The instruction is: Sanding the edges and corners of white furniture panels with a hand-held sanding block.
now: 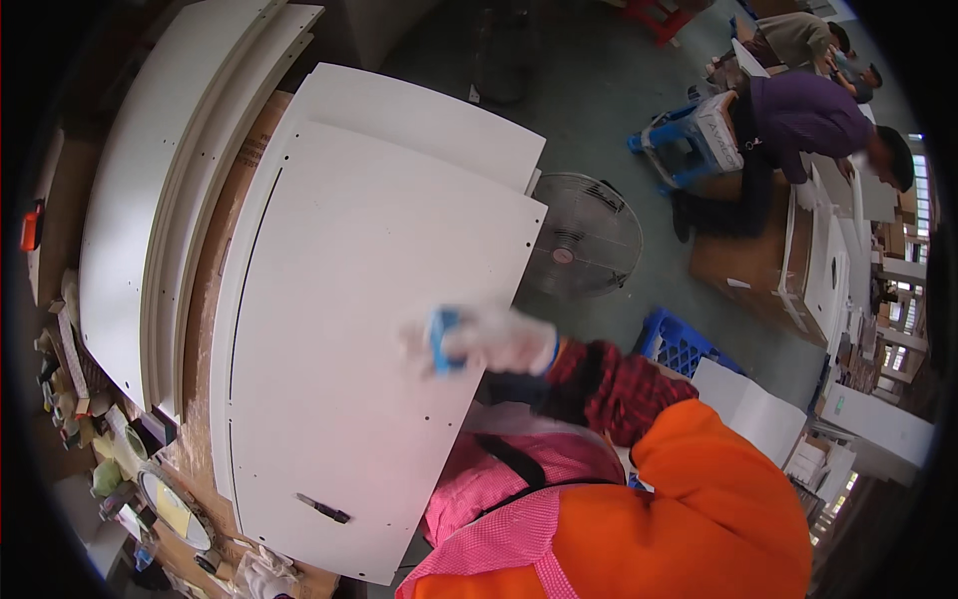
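My right hand point(489, 342), in a whitish glove with a blue cuff, is over the right part of a large white panel point(369, 280). It is smeared by motion. Its fingers appear closed around a small blue thing point(444, 339), too blurred to name. I cannot tell whether the hand touches the panel. The panel has small dark holes near its edges and a long dark groove along its left side. A black pen or marker point(323, 508) lies on the panel's lower part. My left hand is out of view.
Another white panel point(429, 120) lies beneath; more white panels point(150, 200) are stacked at the left. A round fan point(584, 235) stands beyond the right edge. Tools and a round dial point(175, 507) clutter the lower left. A blue crate point(684, 341) and a person in purple point(808, 110) are at right.
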`<act>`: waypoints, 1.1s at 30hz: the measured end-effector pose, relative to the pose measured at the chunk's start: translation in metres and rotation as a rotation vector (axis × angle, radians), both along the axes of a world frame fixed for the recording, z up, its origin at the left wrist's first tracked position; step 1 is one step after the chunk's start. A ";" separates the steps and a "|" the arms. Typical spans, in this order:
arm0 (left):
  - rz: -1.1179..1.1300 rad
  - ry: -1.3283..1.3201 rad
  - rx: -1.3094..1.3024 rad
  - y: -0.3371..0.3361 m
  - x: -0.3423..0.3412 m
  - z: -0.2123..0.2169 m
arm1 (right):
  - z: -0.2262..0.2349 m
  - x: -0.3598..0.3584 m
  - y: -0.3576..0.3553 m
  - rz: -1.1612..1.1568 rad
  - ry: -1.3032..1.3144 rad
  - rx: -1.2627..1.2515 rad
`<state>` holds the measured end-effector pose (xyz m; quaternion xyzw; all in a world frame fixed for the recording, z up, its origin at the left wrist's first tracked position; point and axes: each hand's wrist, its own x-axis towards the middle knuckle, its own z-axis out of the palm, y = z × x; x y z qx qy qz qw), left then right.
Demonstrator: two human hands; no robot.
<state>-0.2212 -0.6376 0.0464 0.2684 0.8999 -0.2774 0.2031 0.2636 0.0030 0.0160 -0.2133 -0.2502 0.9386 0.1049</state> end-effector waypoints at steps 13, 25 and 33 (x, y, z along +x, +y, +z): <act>-0.059 0.097 0.695 0.413 0.204 0.052 | 0.023 0.013 0.088 0.018 0.046 -0.129; -0.309 0.144 0.804 0.769 0.228 -0.047 | -0.023 0.049 0.185 -0.225 0.395 -0.243; -0.937 -0.307 0.814 0.735 0.360 -0.015 | -0.019 0.101 0.254 -0.660 0.429 -0.138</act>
